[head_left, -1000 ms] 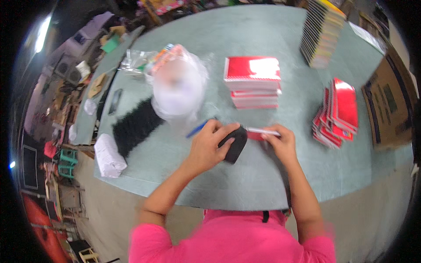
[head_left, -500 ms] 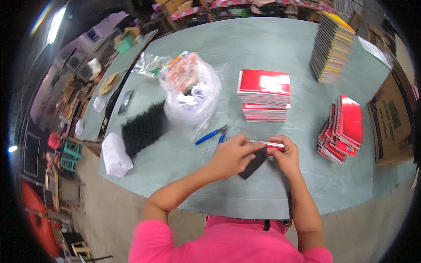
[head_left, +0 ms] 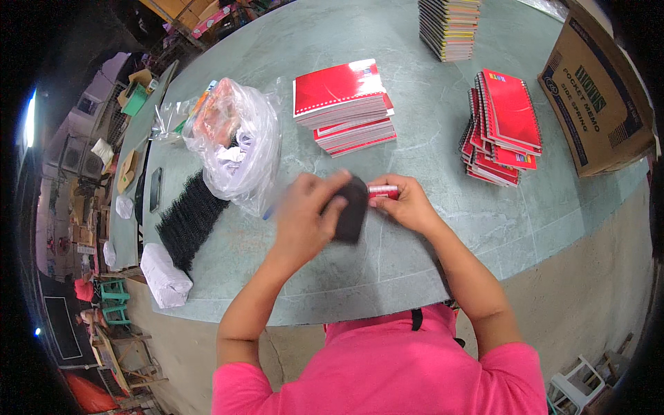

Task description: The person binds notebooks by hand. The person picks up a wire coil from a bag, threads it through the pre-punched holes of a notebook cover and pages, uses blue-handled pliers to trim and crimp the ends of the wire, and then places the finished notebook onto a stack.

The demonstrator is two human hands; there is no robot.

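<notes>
My left hand (head_left: 308, 214), blurred by motion, is closed around a flat black piece (head_left: 353, 211) with a rounded lower edge; its exact kind is unclear. Beside it, my right hand (head_left: 409, 204) pinches a small red-covered notebook (head_left: 384, 191), seen nearly edge-on. The black piece meets or overlaps the notebook's left end, so I cannot tell whether they touch. Beyond my hands stands a stack of red-covered pads (head_left: 339, 93) with punched holes along one edge. A bit of blue tool handle (head_left: 268, 213) shows by my left hand, mostly hidden.
To the right sit spiral-bound red notebooks (head_left: 510, 114), with a cardboard box (head_left: 598, 97) beyond. A taller notebook stack (head_left: 448, 31) is farther back. On the left are a plastic bag (head_left: 242, 152), black spiral coils (head_left: 190, 218), a white wrapped bundle (head_left: 166, 275) and a phone (head_left: 155, 189).
The view has shifted, moving the table's contents across the picture. The black piece has come up in front of my left fingers, against the notebook end. My right hand keeps its pinch.
</notes>
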